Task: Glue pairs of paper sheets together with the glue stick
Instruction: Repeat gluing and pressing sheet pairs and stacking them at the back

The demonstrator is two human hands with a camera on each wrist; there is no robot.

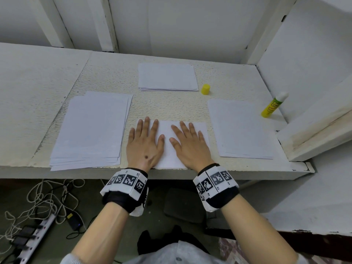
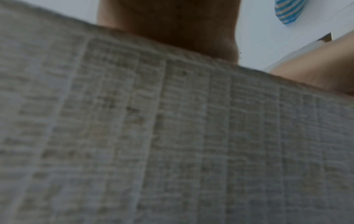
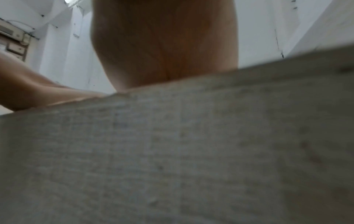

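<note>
A small white sheet (image 1: pixel 167 130) lies at the desk's front edge. My left hand (image 1: pixel 145 141) and right hand (image 1: pixel 188 143) both rest flat on it, fingers straight and spread. A stack of sheets (image 1: pixel 91 130) lies to the left, another stack (image 1: pixel 240 128) to the right, and a third stack (image 1: pixel 167 77) at the back. The yellow glue stick (image 1: pixel 272 106) leans uncapped against the right wall. Its yellow cap (image 1: pixel 205 89) stands beside the back stack. Both wrist views show only the blurred front face of the desk (image 2: pixel 172 136) and the underside of each wrist.
The white desk (image 1: pixel 47 82) sits in an alcove with a wall (image 1: pixel 314 63) close on the right and a ledge (image 1: pixel 314 134) jutting in at the front right. Cables and a power strip (image 1: pixel 36 233) lie on the floor below.
</note>
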